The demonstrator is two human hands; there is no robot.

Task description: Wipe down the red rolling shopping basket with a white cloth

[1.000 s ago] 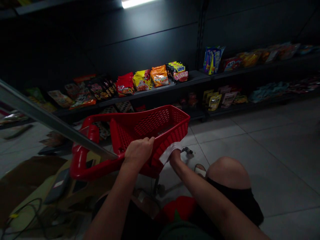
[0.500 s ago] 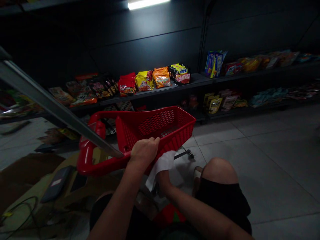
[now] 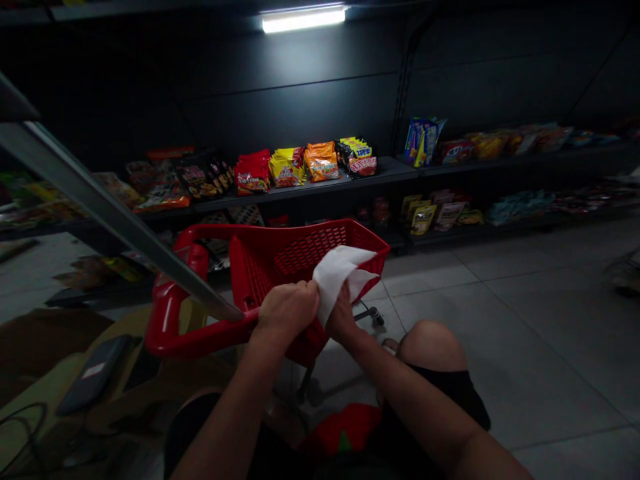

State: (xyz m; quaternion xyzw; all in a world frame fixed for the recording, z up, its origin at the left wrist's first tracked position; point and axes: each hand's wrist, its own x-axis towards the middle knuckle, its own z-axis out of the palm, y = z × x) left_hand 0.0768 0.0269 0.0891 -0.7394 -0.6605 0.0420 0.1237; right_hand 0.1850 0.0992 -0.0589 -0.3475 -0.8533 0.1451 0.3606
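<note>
A red plastic shopping basket on wheels (image 3: 300, 250) stands on the floor right in front of me, tilted a little toward me. My left hand (image 3: 287, 308) is closed over its near rim. My right hand (image 3: 343, 315) is beside it at the basket's outer side, fingers closed on a white cloth (image 3: 340, 270). The cloth rises above the rim and lies against the basket's near right wall. My bare knee (image 3: 430, 343) is bent just right of the basket.
Dark shelves along the back hold snack and noodle packets (image 3: 305, 163), with more packets (image 3: 435, 210) on the lower shelf. A metal bar (image 3: 110, 220) slants across the left. Cardboard, a dark flat device (image 3: 93, 373) and cables lie at the lower left. Grey tiled floor (image 3: 540, 313) lies to the right.
My right hand has come up from low beside the basket to its rim, lifting the white cloth above the edge. The left hand has kept its grip on the rim.
</note>
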